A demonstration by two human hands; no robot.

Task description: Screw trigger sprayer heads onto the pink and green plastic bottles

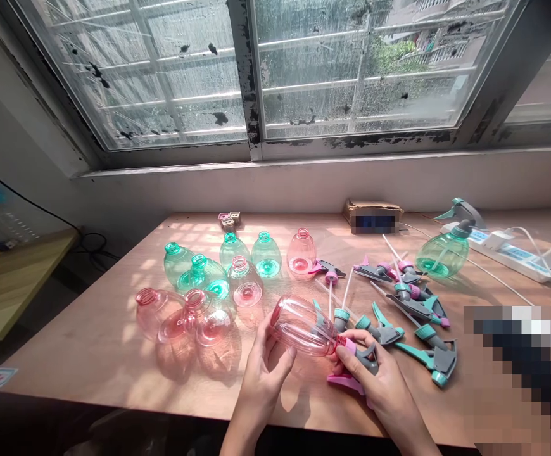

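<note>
A see-through pink spray bottle lies tilted on its side above the table, its neck pointing right. My left hand is closed around the bottle's base end. At the neck, my right hand grips a grey and pink trigger spray head, whose pink collar meets the bottle mouth. Whether the thread is engaged cannot be made out. Left of my hands stand open pink bottles and green bottles, several in all. Loose spray heads with teal or pink parts and thin tubes lie to the right.
An assembled green spray bottle leans near a white power strip with plugs and cables. A small cardboard box and little blocks sit towards the window. The wooden table's front edge runs below my hands.
</note>
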